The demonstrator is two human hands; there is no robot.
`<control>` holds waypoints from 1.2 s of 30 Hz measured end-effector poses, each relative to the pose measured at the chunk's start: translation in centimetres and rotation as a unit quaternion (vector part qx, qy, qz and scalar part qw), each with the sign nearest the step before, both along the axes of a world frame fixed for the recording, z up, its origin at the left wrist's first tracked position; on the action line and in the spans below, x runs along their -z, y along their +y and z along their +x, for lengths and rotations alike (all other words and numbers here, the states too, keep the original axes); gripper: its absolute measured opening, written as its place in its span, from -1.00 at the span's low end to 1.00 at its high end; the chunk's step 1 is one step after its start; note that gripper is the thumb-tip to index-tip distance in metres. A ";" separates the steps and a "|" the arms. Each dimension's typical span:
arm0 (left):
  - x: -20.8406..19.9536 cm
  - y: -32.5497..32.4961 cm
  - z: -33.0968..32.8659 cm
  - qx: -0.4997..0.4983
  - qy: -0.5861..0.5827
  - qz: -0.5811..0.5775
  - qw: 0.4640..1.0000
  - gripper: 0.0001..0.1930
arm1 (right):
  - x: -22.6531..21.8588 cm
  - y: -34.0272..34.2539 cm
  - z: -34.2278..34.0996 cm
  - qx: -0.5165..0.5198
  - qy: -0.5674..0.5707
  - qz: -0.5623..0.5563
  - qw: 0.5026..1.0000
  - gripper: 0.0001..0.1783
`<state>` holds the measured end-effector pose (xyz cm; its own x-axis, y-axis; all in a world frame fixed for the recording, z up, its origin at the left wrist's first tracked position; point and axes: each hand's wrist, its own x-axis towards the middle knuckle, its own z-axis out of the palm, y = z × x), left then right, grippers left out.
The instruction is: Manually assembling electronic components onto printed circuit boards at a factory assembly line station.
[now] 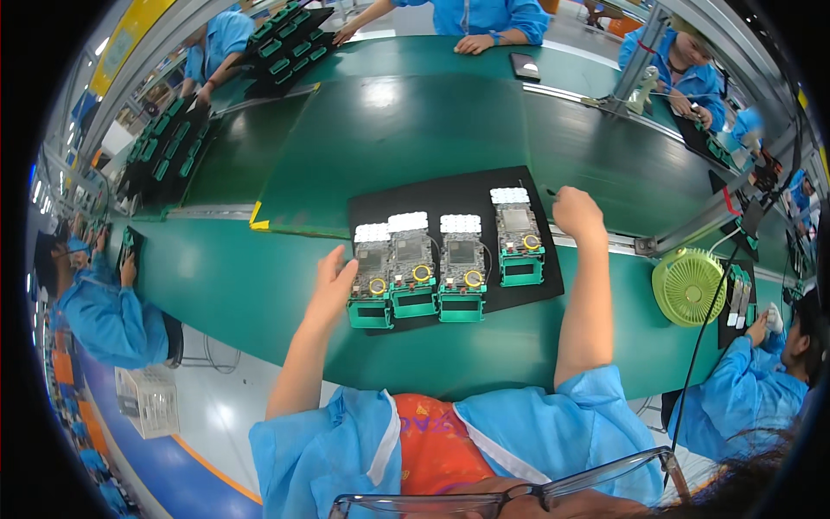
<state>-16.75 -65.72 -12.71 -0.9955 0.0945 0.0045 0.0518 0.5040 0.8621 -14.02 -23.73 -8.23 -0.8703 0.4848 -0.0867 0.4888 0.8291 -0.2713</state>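
Several green-framed circuit board assemblies lie on a black mat (519,303) in front of me, each with white round pads at its far end. Three of them, a left one (370,264), a second one (411,259) and a third one (462,259), sit close together. A further board (519,229) lies apart at the right. My left hand (327,285) is beside the leftmost board, thumb and fingers apart; whether it touches the board or mat I cannot tell. Past the mat's right edge, my right hand (577,212) is closed, with a small dark tip showing at its fingers.
A green conveyor belt (415,121) runs beyond my green table (233,268). A green fan (689,287) and a metal post (700,225) stand at the right. Racks of green frames (164,151) are at the left. Several people in blue work around the line.
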 end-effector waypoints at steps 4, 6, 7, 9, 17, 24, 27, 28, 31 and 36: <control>-1.4 0.0 1.2 0.039 -0.144 0.155 0.977 -0.46 | 1.6 -0.2 -1.4 -0.056 -0.051 -0.059 0.995 -0.76; -1.7 -0.2 1.3 0.024 -0.157 0.210 0.965 -0.48 | 1.3 -0.3 -1.3 -0.054 -0.044 -0.073 0.995 -0.76; -1.7 -0.3 1.2 0.024 -0.156 0.210 0.965 -0.48 | 1.0 -0.4 -1.3 -0.055 -0.037 -0.085 0.994 -0.76; -1.8 -0.2 0.9 0.003 -0.159 0.240 0.958 -0.50 | 0.2 -0.3 -0.8 -0.047 0.002 -0.149 0.988 -0.77; -0.1 3.2 -1.4 -0.098 0.182 -0.184 0.961 -0.44 | 4.6 0.3 -0.2 -0.191 0.026 -0.343 0.920 -0.82; -2.4 18.0 2.5 0.099 0.280 -0.235 0.926 -0.57 | 3.7 1.5 0.3 -0.286 -0.043 -0.302 0.908 -0.78; -1.5 20.5 3.3 0.148 0.198 -0.270 0.931 -0.49 | 3.0 1.1 0.3 -0.316 -0.052 -0.295 0.900 -0.76; -0.9 21.0 3.2 0.151 0.186 -0.289 0.927 -0.45 | 2.8 1.0 0.4 -0.311 -0.071 -0.341 0.885 -0.76; -0.5 20.8 2.9 0.123 0.175 -0.200 0.956 -0.38 | 3.8 0.1 0.5 -0.315 -0.096 -0.423 0.844 -0.76; 0.1 19.5 3.4 0.057 0.038 -0.009 0.998 -0.24 | 4.8 -1.1 0.2 -0.262 -0.102 -0.562 0.778 -0.78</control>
<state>-13.30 -46.19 -12.76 -0.9750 0.2085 0.0763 0.1745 0.5068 0.8442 -13.78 -24.86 -13.04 -0.8357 -0.4142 -0.3606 0.2908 0.2233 -0.9304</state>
